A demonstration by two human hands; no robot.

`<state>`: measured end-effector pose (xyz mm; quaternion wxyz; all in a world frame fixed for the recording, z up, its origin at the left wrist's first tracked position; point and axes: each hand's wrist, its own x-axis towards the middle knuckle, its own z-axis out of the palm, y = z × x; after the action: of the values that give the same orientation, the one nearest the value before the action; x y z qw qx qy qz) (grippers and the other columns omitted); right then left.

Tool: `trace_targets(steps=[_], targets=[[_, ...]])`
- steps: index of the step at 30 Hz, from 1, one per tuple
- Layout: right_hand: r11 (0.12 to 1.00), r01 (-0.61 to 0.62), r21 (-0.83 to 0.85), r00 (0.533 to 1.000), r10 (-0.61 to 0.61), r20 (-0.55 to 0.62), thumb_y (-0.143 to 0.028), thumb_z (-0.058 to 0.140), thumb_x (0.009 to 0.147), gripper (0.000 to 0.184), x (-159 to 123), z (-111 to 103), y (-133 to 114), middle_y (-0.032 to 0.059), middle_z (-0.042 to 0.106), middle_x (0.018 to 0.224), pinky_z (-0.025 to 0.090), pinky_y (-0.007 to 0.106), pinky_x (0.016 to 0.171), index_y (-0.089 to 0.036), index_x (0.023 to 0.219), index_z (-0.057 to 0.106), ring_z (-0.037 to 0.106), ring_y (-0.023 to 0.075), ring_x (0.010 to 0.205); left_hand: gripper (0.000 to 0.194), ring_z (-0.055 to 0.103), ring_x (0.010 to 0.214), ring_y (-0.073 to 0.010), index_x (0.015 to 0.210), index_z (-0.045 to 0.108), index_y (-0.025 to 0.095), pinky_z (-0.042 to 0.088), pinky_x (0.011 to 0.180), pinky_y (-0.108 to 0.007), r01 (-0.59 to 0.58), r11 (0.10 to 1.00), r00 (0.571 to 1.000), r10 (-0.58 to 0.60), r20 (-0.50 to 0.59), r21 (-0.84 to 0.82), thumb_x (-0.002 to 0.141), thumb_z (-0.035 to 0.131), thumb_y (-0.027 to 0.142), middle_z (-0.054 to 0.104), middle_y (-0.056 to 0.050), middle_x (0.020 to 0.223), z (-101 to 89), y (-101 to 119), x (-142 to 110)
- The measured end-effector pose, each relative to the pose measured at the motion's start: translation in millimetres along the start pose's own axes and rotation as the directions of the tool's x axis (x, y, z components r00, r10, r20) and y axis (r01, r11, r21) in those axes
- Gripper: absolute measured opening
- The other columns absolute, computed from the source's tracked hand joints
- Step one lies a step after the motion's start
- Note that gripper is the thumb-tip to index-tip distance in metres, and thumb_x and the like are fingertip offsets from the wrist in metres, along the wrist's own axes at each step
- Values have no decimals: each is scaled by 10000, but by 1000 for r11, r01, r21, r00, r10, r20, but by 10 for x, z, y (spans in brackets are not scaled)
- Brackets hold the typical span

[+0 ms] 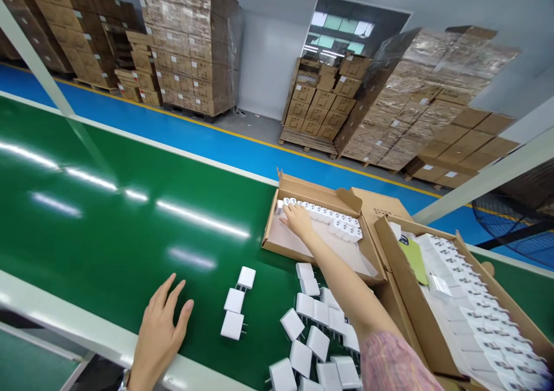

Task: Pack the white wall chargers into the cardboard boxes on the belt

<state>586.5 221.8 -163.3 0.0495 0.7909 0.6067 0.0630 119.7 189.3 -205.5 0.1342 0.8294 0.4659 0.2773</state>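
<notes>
Two hands: the left over the near side of the green table (108, 229), the right stretched farther into a small box (320, 194).
Left hand (162, 327): fingers spread, holding nothing, left of three loose plugs (234, 300); perhaps it rests there to steady the reach.
Right hand (298, 221): fingers bent over white plugs at the box's far left corner; its fingertips are hidden, so whether it grasps one I can't say.
Packed plugs (329, 212): one long row against the far wall, a short row before it at the right, probably set tight to save space.
Plug heap (300, 356): scattered on the table, near side of the small box, seemingly kept within easy reach.
Big box (400, 281): at the right, its packed rows (480, 310) beside a green pad (413, 261).
</notes>
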Motion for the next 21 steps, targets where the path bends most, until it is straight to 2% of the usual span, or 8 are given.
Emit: trace_targets(steps=[3,9,15,18,21], targets=[[999,-39,30,999,39,6,-284,529,1021,304,223,36,-195,180,678,1223,466,338,866,-168,1299,566,648,270,1060,497,582,1352,-365,1374,664,225,558,1061,-549,36,999,999,-36,-6,-36,1008,431,467,596,-148,1494,2,19,-14],[990,-104,96,994,105,-12,-172,428,1014,303,383,-89,-34,150,695,1147,458,312,877,-160,1262,601,653,247,1045,513,568,1376,-360,1437,624,229,560,1076,-552,65,993,998,-65,5,-96,1025,419,457,579,-141,1517,37,43,-76],[979,-92,181,995,95,-11,-104,483,860,367,297,-136,-43,131,743,1068,470,315,898,-151,1135,722,657,258,1015,506,571,1373,-357,1468,603,260,578,1054,-542,79,989,997,-77,20,-128,1032,423,441,583,-128,1513,65,49,-108],[966,-78,246,997,82,-7,-82,509,794,470,214,-170,-114,114,763,1132,478,331,945,-178,1199,727,662,270,1068,502,561,1385,-356,1458,604,239,553,1084,-548,83,988,997,-80,22,-134,1036,420,440,572,-139,1521,28,101,-85],[946,-86,312,995,95,-14,-68,462,805,536,-1,-258,-163,132,737,1241,487,349,989,-160,1280,694,650,266,1145,516,551,1395,-361,1449,596,213,535,1104,-549,77,989,997,-77,6,-130,1028,453,474,551,-157,1536,-18,151,-46]])
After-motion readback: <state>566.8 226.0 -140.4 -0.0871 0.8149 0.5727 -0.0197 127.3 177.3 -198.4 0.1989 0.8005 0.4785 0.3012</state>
